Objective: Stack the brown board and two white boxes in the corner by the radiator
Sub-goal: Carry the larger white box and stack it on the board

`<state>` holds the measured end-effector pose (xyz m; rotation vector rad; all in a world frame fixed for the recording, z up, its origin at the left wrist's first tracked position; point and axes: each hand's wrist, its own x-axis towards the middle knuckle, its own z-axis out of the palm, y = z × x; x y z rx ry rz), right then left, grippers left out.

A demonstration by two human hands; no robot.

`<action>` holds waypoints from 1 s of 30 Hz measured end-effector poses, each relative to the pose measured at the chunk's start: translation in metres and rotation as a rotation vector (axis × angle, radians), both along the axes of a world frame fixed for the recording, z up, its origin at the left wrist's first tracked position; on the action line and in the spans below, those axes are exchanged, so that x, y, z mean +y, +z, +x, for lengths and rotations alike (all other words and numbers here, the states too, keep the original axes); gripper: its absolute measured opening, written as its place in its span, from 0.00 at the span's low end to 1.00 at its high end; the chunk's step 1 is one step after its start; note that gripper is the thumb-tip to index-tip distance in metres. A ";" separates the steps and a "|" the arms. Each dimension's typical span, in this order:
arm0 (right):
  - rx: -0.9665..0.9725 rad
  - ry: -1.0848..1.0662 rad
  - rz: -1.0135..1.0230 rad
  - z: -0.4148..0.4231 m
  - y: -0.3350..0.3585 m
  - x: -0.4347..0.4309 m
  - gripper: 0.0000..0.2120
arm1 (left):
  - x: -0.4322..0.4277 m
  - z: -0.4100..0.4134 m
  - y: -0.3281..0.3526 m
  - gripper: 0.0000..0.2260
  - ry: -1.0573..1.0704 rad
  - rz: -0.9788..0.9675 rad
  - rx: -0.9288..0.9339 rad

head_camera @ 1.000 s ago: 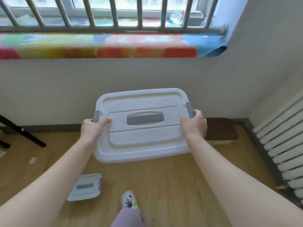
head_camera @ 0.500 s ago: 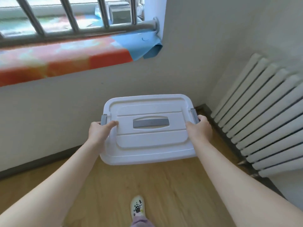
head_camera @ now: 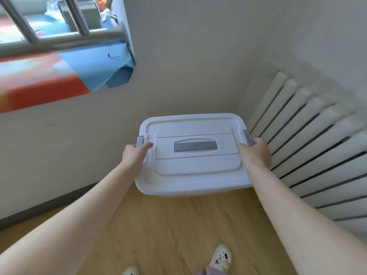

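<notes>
Two bare hands hold one white box level above the wooden floor, in the far right corner of the room. Left hand: closed on the box's left edge beside the grey side latch, thumb lying on top of the lid; the other fingers wrap under the rim and are hidden. Right hand: closed on the box's right edge, covering the lower end of the grey right latch; its fingers also curl out of sight below the rim. Box lid: rounded corners, a raised central panel, and a flat grey carry handle recessed at its middle. Whether the box rests on anything beneath it cannot be told, since the lid hides what lies under it. White radiator: mounted on the right wall, its ribs running just beside the box's right edge and the right hand. Far wall: plain, directly behind the box. Window, upper left: grey metal bars over a sill draped with a blue and orange-red cloth, blurred. Near edge: two light patterned slippers on the floor, and both forearms reaching forward.
</notes>
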<state>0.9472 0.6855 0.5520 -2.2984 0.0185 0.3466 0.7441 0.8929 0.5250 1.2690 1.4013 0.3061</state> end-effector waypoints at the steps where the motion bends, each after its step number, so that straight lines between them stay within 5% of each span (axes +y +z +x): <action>1: -0.001 0.032 0.010 0.021 0.000 0.002 0.19 | -0.002 0.015 -0.004 0.18 0.029 -0.015 0.001; 13: 0.049 0.259 -0.029 0.198 -0.038 0.052 0.23 | 0.018 0.157 -0.046 0.21 0.091 -0.212 0.041; 18: 0.079 0.307 -0.047 0.228 -0.083 0.088 0.21 | 0.053 0.182 -0.088 0.18 0.145 -0.292 -0.013; 25: 0.151 0.335 -0.102 0.277 -0.159 0.139 0.28 | 0.089 0.221 -0.155 0.33 0.226 -0.407 -0.035; 30: 0.208 0.356 -0.165 0.297 -0.236 0.157 0.31 | 0.107 0.248 -0.221 0.28 0.293 -0.389 0.026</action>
